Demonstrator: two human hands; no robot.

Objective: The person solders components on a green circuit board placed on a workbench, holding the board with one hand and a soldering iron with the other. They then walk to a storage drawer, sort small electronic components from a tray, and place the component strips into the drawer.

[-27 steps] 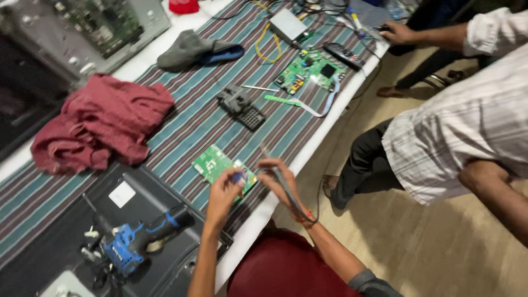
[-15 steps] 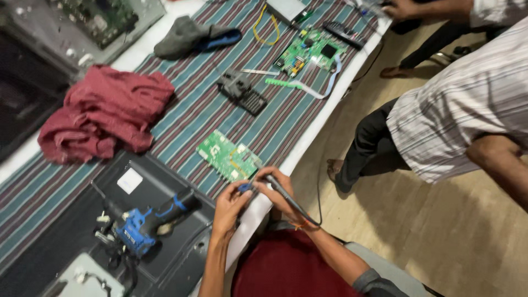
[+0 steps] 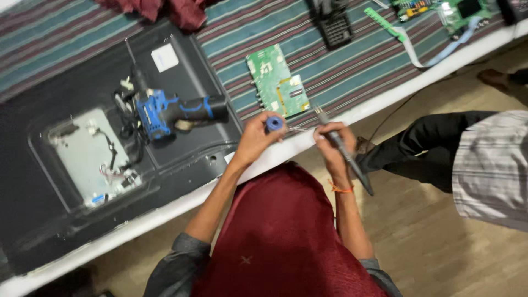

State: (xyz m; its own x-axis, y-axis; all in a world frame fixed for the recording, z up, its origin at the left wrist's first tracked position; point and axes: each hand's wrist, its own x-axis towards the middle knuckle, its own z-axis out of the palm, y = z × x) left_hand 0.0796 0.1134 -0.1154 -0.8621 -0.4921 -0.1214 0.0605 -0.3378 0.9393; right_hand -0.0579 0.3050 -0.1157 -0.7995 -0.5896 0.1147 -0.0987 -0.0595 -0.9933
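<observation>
Open striped cloth (image 3: 352, 71) beyond the left hand (image 3: 254, 140) and right hand (image 3: 331, 144), broken only by the green circuit board (image 3: 276, 81) just ahead of the fingers. Further out, blocked by a black finned part (image 3: 335, 27) and ribbon cable (image 3: 410, 47). Left of the left hand, crowded by the blue drill (image 3: 173, 111) on the black television back (image 3: 66, 187). Right of the right hand, hemmed in by a neighbour's dark trouser leg (image 3: 418, 148).

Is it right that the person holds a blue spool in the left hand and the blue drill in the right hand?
Not quite. The head view shows the right hand holding a soldering iron, not the drill, which lies on the black panel. The left hand does hold the blue spool.
</observation>
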